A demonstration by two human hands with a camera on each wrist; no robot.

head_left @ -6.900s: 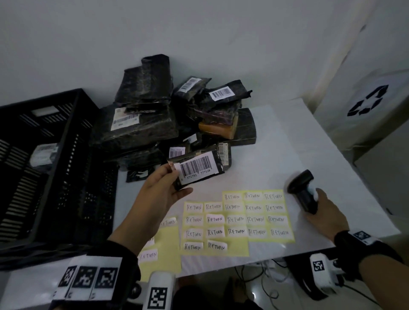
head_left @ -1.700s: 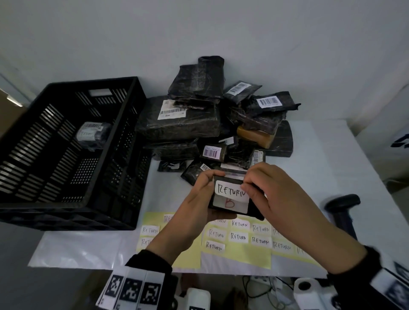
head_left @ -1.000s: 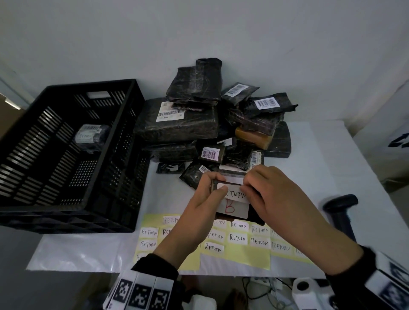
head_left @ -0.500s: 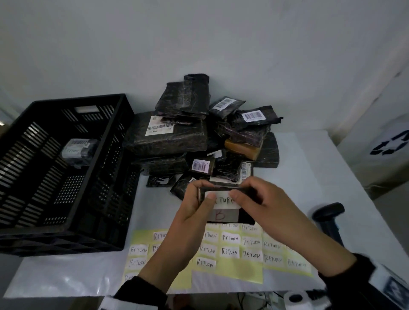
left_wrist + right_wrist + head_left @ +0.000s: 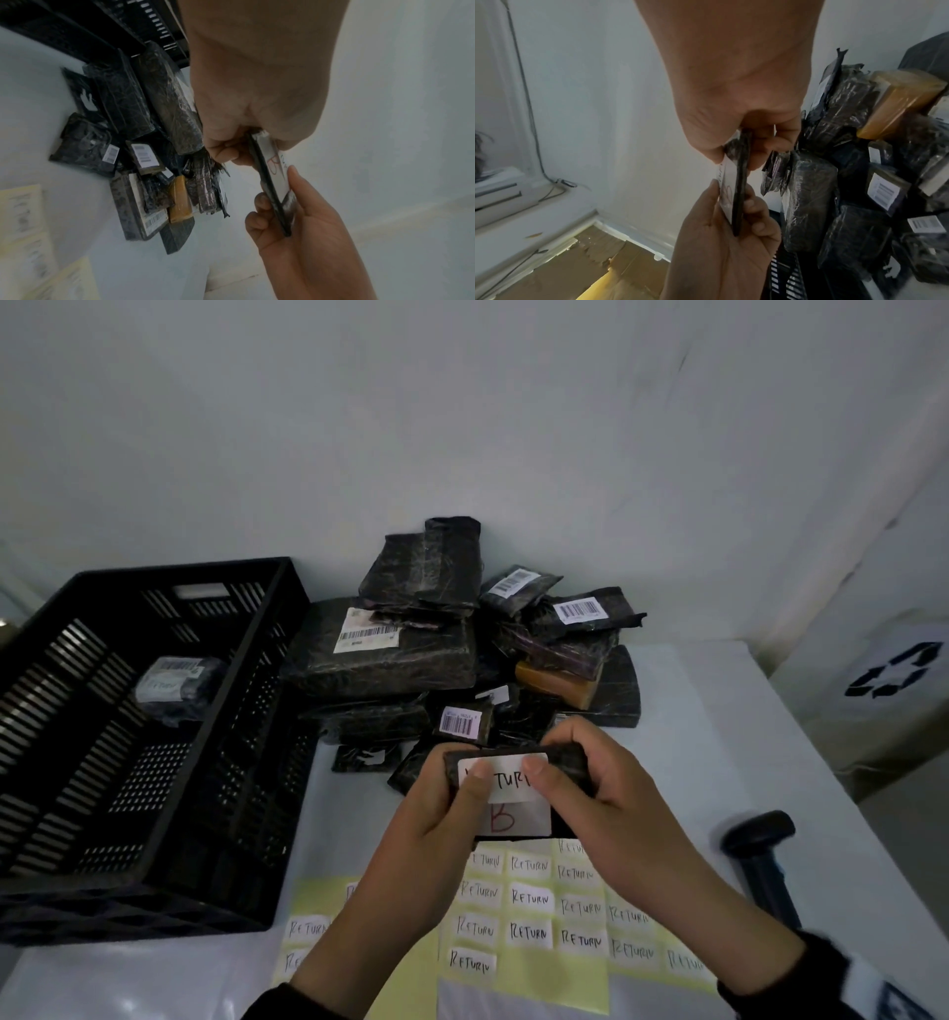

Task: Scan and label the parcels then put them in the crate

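A small flat black parcel is held above the table in front of me, with a white RETURN label above a red letter B. My left hand grips its left end and my right hand grips its right end. Both thumbs press on the label. In the left wrist view the parcel shows edge-on between my left hand and right hand. The right wrist view shows the same parcel, my right hand above it. The black crate stands at the left, one labelled parcel inside.
A pile of black wrapped parcels with barcodes lies against the back wall. Yellow sheets of RETURN labels lie at the table's near edge. The black scanner stands on the table at the right. A white bin with a recycling sign is beyond the table.
Earlier my left hand held the parcel barcode-up and my right held the scanner. The scanner now stands on the table, and both thumbs have spread outward along the RETURN label.
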